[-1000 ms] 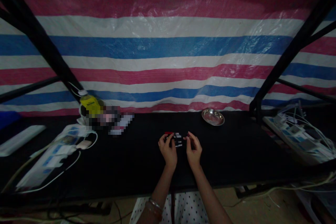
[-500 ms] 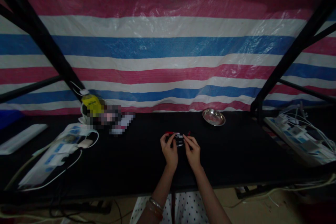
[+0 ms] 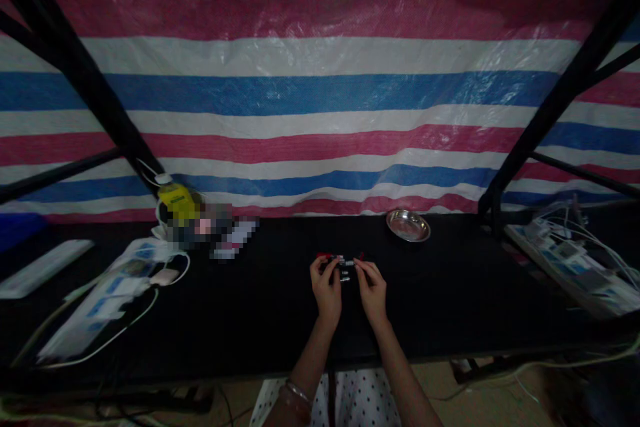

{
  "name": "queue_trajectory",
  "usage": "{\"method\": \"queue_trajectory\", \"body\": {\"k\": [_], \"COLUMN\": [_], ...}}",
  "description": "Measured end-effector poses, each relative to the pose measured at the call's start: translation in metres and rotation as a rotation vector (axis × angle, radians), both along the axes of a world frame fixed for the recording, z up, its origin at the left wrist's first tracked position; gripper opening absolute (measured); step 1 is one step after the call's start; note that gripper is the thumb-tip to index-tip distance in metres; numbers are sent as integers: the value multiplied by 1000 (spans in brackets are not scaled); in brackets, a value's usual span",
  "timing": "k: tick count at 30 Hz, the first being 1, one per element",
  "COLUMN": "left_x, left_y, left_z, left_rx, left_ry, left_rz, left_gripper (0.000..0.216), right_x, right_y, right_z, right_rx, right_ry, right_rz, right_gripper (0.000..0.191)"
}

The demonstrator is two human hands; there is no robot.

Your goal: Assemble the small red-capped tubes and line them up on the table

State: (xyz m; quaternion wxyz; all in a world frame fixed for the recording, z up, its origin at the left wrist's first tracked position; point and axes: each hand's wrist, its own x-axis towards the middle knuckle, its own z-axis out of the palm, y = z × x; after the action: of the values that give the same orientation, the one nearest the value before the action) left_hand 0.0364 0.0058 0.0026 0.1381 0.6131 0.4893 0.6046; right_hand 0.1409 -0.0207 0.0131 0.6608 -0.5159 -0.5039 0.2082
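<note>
Black tabletop (image 3: 240, 307) | right hand (image 3: 373, 288) closer to left hand (image 3: 327, 288) | both touch cylinders (image 3: 344, 267)

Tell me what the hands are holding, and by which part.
The left hand and right hand both touch the small tubes on the table; whether either grips one, and where, is too small to tell.

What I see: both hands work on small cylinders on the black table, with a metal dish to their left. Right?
No: the head view shows the dish to the right of the left hand and right hand. The rest holds.
</note>
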Motion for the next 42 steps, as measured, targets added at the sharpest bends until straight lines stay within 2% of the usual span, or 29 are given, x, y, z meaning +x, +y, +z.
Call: {"method": "queue_trajectory", "body": {"k": [5, 11, 15, 19, 22, 25, 28, 34, 42], "left_x": [1, 1, 0, -3, -4, -4, -4, -3, -5], "left_y": [0, -1, -1, 0, 1, -1, -3, -5, -6], "left_z": [-3, 0, 1, -2, -1, 4, 9, 8, 6], "left_rx": [43, -22, -59, -100, -95, -105, -147, -252, -283], "left_ry": [52, 65, 45, 6, -49, -87, -149, -313, -343], "left_rz": [-94, -202, -239, -233, -192, -175, -172, -148, -96], "left_gripper": [26, 27, 28, 32, 34, 32, 35, 44, 41], "right_x": [0, -3, -7, -13, -19, -23, -25, -31, -30], "right_y": [6, 21, 30, 33, 31, 27, 22, 14, 12], "right_z": [2, 17, 37, 53, 53, 44, 31, 4, 3], "right_rx": [-29, -42, -50, -91, -40, 23, 44, 14, -2], "right_ry": [-13, -97, -372, -595, -489, -313, -188, 115, 333], "right_rz": [-51, -84, -86, 40, 74, 47, -15, -166, -211], "right_gripper": [30, 34, 33, 30, 34, 33, 25, 32, 30]}}
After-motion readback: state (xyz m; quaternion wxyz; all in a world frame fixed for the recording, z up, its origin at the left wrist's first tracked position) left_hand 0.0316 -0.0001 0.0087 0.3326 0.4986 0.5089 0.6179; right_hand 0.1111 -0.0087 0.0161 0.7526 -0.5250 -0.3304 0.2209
